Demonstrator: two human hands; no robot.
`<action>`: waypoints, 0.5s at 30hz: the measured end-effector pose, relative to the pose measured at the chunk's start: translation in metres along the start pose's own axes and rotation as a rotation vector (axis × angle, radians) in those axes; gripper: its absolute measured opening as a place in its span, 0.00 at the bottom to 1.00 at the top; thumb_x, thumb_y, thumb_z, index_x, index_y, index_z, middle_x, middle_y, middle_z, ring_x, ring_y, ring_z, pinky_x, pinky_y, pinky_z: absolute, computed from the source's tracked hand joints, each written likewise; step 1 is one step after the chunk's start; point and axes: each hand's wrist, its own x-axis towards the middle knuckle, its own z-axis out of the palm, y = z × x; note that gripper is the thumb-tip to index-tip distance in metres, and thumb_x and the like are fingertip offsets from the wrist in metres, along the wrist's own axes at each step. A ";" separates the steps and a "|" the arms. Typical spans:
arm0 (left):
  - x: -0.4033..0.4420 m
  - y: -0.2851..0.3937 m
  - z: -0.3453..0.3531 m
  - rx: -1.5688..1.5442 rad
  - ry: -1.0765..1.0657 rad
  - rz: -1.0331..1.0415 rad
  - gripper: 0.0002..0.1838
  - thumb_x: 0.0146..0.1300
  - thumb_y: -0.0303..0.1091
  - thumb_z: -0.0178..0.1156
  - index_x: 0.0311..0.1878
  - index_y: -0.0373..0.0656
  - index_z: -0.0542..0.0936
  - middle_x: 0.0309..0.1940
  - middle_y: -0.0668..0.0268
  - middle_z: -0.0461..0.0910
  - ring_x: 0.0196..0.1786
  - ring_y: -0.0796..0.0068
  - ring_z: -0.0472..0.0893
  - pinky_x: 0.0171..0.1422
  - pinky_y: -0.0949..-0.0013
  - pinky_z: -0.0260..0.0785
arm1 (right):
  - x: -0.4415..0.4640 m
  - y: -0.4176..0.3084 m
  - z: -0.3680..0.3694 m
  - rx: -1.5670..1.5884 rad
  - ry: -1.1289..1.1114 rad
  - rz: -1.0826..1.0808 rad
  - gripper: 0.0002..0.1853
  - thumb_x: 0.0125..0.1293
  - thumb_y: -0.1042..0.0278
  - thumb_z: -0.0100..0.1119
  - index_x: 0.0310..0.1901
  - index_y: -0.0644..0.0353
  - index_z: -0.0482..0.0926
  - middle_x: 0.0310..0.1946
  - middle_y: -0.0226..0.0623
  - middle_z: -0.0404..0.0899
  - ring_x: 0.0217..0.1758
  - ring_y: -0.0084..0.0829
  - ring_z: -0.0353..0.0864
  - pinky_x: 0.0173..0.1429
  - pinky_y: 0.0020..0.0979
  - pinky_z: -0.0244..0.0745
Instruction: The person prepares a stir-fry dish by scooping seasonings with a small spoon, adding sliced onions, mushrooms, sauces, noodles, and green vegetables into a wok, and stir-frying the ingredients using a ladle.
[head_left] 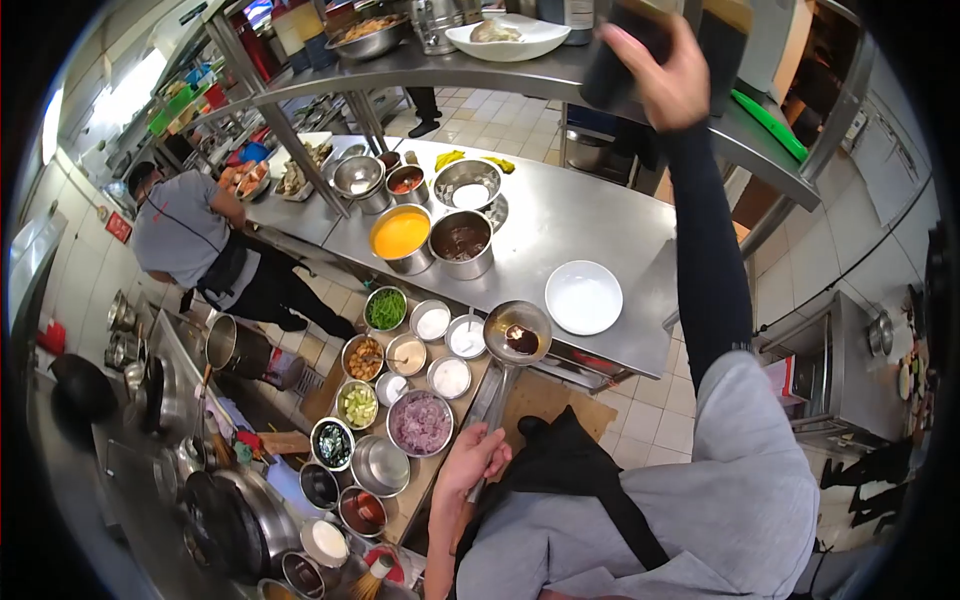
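Observation:
My left hand (478,458) is closed round the handle of a metal ladle (517,332), whose bowl holds a little dark liquid. Raised to the steel shelf (540,82) at the top, my right hand (672,80) has its fingers on a dark container (625,60). A white plate (584,297) lies on the steel counter to the right of the ladle bowl. Left of the ladle stand small bowls, among them chopped onion (420,423), white powder (450,377) and sliced greens (386,309).
Pots of orange liquid (401,233) and dark sauce (461,243) stand on the counter (540,220). A white dish (508,38) and a green object (768,124) rest on the shelf. Another person (195,220) works at the left. Woks (225,520) sit at the lower left.

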 end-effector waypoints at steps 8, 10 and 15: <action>0.007 -0.001 -0.007 0.037 0.000 -0.029 0.11 0.78 0.36 0.54 0.42 0.38 0.69 0.24 0.63 0.79 0.16 0.83 0.70 0.17 0.78 0.58 | -0.220 -0.025 -0.066 1.067 -0.744 0.978 0.37 0.54 0.61 0.72 0.64 0.71 0.72 0.47 0.49 0.83 0.44 0.39 0.87 0.53 0.36 0.81; 0.006 0.000 -0.005 0.038 -0.015 -0.026 0.11 0.78 0.35 0.53 0.41 0.39 0.70 0.25 0.61 0.80 0.16 0.83 0.69 0.18 0.78 0.57 | -0.261 -0.006 -0.068 0.714 -1.127 1.009 0.29 0.58 0.57 0.74 0.55 0.68 0.77 0.43 0.42 0.85 0.46 0.30 0.85 0.49 0.31 0.79; 0.013 -0.002 0.000 0.085 -0.050 -0.026 0.10 0.79 0.35 0.53 0.40 0.39 0.70 0.26 0.61 0.80 0.16 0.83 0.69 0.18 0.78 0.57 | -0.322 0.020 -0.031 -0.243 -1.796 0.683 0.35 0.54 0.46 0.74 0.53 0.70 0.81 0.43 0.58 0.85 0.50 0.51 0.85 0.55 0.40 0.79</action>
